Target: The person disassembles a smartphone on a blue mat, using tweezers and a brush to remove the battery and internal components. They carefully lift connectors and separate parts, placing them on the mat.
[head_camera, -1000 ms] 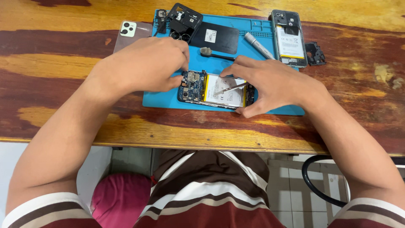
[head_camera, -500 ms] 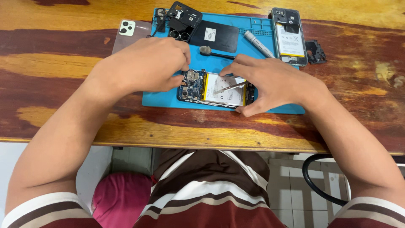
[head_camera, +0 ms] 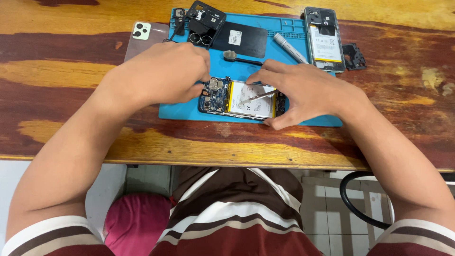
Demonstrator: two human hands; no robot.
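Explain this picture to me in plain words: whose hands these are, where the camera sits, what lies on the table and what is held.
The single view comes from a camera worn on the person's head, looking down at their own two bare hands over a worn wooden table. On it lies a blue rubber work mat. In the middle of the mat is an opened phone with a blue circuit board and white battery. The left hand pinches at the board end. The right hand steadies the other end and holds thin metal tweezers over the battery. Farther back lie a black phone back cover, a second opened phone and a pale phone with a camera cluster.
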